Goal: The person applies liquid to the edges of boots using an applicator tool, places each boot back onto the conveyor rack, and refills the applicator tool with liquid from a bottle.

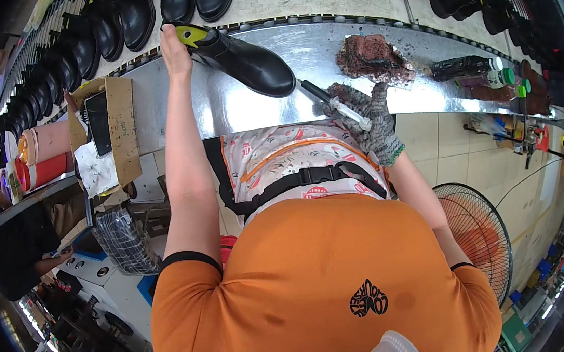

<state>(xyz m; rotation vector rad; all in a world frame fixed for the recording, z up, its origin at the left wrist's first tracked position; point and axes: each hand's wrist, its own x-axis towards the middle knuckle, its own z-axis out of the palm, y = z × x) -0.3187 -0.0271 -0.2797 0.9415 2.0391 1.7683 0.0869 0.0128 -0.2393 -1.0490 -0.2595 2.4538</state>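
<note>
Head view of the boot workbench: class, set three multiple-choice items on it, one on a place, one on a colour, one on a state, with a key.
1. Where does the black boot lie?
A. on the metal bench
B. on the floor
C. in the fan

2. What colour is the tab inside the boot's opening?
A. red
B. yellow
C. white

3. How is the right hand covered?
A. bare
B. in a knitted glove
C. in a plastic bag

Key: A, the boot rests on the shiny surface, held by the left hand; B, the lining tab is yellow; B, grey knit covers the hand gripping a tool.
</note>
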